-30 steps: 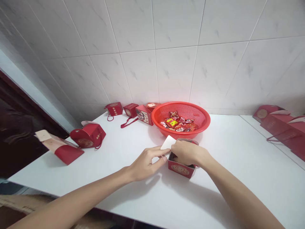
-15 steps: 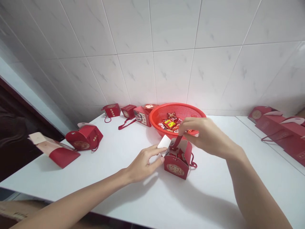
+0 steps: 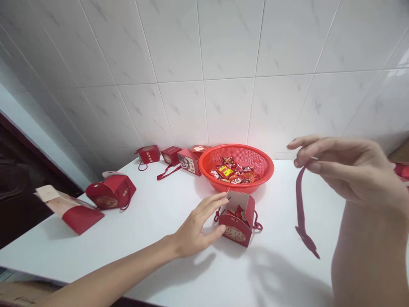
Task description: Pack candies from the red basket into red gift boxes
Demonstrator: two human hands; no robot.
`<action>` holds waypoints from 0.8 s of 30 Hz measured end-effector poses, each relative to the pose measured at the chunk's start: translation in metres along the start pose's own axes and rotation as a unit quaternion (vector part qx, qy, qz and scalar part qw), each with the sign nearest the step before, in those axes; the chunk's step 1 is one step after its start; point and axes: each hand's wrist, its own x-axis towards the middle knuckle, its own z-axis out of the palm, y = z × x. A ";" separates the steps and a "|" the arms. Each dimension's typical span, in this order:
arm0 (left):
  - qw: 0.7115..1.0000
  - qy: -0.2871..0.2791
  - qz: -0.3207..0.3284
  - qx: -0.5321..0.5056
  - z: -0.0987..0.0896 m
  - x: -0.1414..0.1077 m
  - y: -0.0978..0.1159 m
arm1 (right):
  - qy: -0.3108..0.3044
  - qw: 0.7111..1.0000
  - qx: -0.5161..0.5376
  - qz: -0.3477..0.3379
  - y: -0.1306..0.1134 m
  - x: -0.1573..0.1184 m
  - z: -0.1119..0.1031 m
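My right hand (image 3: 341, 170), raised at the right, pinches the top of a dark red ribbon (image 3: 299, 200). The ribbon hangs down with a wider, bow-like piece near its lower end. Beside the small red gift box (image 3: 236, 234) is my left hand (image 3: 200, 226), fingers stretched out and apart. Its thumb reaches the box's front left corner and its fingertips are by the back left edge. The box stands upright with its top open and wrapped candies (image 3: 240, 212) inside. A red cord (image 3: 257, 225) sticks out at its right side.
Behind the box stands a red plastic basket (image 3: 236, 147) with wrapped candies. Several red boxes line the wall, and a closed red box (image 3: 110, 192) is at the left. A part-folded carton (image 3: 78, 213) lies near the left table edge. Another red item (image 3: 401, 170) shows far right.
My right hand has moved up and right, away from the box, with the ribbon in it. The white flap by my left hand no longer shows. The view has shifted slightly.
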 end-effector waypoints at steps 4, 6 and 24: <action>0.998 -0.044 0.037 -0.012 0.006 0.001 -0.001 | -0.244 0.965 -0.029 0.092 0.013 0.007 0.004; 0.998 -0.061 0.030 -0.010 0.005 0.002 0.000 | -0.372 0.918 -0.069 0.116 0.020 0.011 0.016; 0.994 -0.093 -0.040 -0.040 -0.007 0.006 0.011 | -0.378 0.861 -0.303 0.159 0.033 0.014 0.053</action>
